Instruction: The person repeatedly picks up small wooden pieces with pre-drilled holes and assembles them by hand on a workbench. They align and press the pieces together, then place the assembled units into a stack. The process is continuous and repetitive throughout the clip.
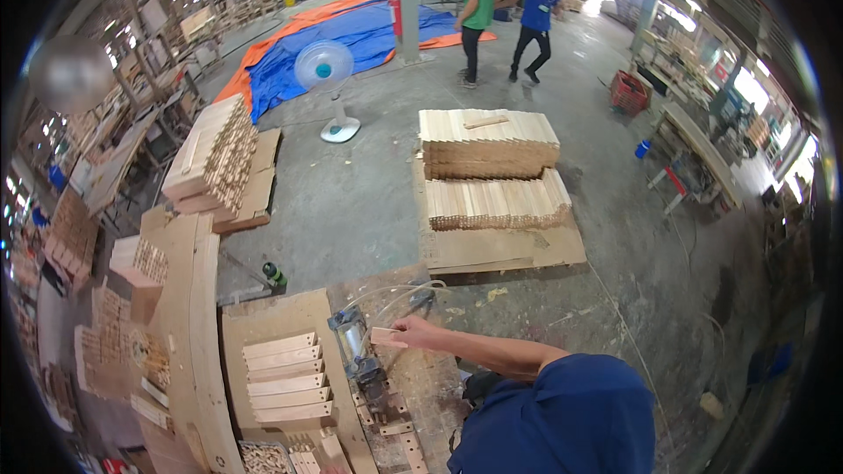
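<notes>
My right hand (411, 332) reaches in from the lower right, its fingers closed on a short, flat piece of pale wood (385, 337). Just left of that piece is a blue-grey clamping device (355, 340) with a metal cylinder, fixed to the worn workbench (421, 395). Thin pale hoses (386, 288) curve behind it. Several wooden slats (285, 380) with holes at their ends lie side by side on cardboard to the left. Below them are more wood pieces (334, 449) and a tray of small wooden parts (263, 456). My left hand does not show.
Stacked slats (492, 202) rest on a cardboard-covered base ahead; another stack (211, 158) stands far left. A white fan (340, 129), a dark green bottle (274, 274) and a post (406, 9) stand on the floor. Two people (479, 0) (534, 13) are beyond.
</notes>
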`<action>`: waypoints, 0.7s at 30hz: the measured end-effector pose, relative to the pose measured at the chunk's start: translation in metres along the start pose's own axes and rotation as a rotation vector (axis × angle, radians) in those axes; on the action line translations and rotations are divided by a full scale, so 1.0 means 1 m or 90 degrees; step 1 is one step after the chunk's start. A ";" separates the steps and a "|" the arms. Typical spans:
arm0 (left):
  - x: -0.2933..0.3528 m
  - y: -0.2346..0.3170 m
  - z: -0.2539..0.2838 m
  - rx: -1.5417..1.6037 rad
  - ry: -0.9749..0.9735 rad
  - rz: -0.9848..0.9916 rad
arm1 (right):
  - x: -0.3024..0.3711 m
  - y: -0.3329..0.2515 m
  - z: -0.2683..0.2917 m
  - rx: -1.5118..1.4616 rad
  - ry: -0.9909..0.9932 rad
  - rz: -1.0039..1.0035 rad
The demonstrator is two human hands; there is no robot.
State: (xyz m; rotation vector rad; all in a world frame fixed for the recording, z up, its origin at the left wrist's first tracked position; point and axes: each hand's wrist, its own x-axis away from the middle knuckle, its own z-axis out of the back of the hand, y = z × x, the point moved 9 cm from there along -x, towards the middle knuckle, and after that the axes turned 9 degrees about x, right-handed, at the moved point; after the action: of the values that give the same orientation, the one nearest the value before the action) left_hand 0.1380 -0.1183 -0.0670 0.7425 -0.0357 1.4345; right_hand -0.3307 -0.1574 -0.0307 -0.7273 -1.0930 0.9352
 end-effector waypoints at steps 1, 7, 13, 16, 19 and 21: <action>-0.002 -0.005 -0.004 -0.117 0.034 0.048 | 0.005 -0.008 -0.001 0.002 -0.002 0.013; 0.007 0.033 -0.027 -0.514 0.224 0.005 | 0.046 -0.005 0.013 0.008 0.028 -0.009; -0.006 0.014 -0.028 -0.349 0.003 0.118 | 0.052 -0.006 0.027 0.019 0.052 0.029; 0.010 0.020 -0.024 -0.219 0.081 0.153 | 0.054 -0.013 0.009 0.063 0.016 0.022; 0.013 0.037 -0.035 -0.106 -0.004 0.171 | 0.056 -0.007 0.004 0.042 0.010 0.064; 0.021 0.061 -0.036 -0.043 0.138 0.108 | 0.058 0.002 0.007 0.001 0.019 0.079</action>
State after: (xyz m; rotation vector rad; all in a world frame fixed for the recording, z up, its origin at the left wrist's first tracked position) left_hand 0.0726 -0.0854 -0.0594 0.5351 0.0206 1.6618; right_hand -0.3283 -0.1036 -0.0069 -0.8131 -1.0293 1.0276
